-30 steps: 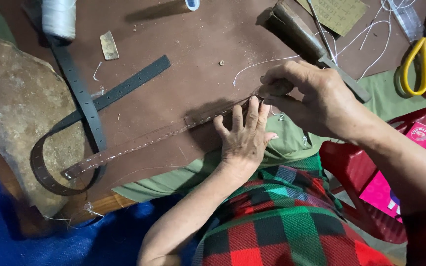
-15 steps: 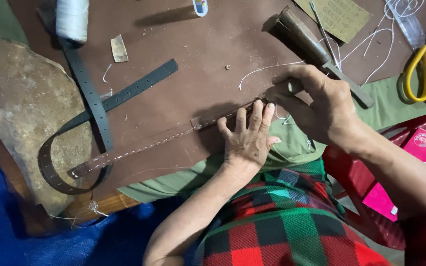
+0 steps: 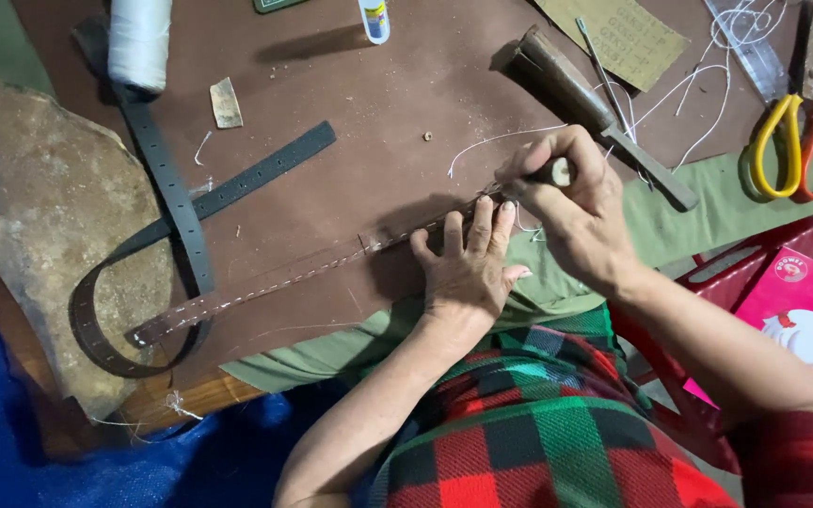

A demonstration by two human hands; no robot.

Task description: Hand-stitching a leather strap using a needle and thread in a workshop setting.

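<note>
- Change since the earlier views: the left hand (image 3: 468, 268) has stayed flat on the brown leather strap (image 3: 265, 287), fingers spread and released, gripping nothing. The right hand (image 3: 571, 202) has kept its place at the strap's right end and now shows the pale butt of a small tool (image 3: 557, 172) between its clenched fingers. The view has drifted slightly; the strap itself has not moved.
- My reading: the work is in the stitching along the strap's right end, with the left hand acting as a clamp.
- Far left: 1 worn, mottled slab (image 3: 39, 216) at the desk's edge.
- On the brown desk (image 3: 378, 103) surface, at the left: 1 white thread spool (image 3: 138, 42), 1 small tan scrap (image 3: 227, 102), and 1 dark punched belt (image 3: 176, 216) curled in a loop, its ends crossing.
- Centre: 1 brown strap with a pale dotted stitch line, running from lower left up to the hands.
- Top centre: 1 small white bottle (image 3: 374, 19), partly cut off.
- Right of the hands: 1 wooden-handled tool (image 3: 595, 108), 1 thin awl-like rod (image 3: 599, 71), 1 tan card (image 3: 613, 33), and loose white thread (image 3: 510, 136).
- Far right: 1 pair of scissors (image 3: 792, 136) with yellow and red handles, and 1 pink box (image 3: 802, 310).
</note>
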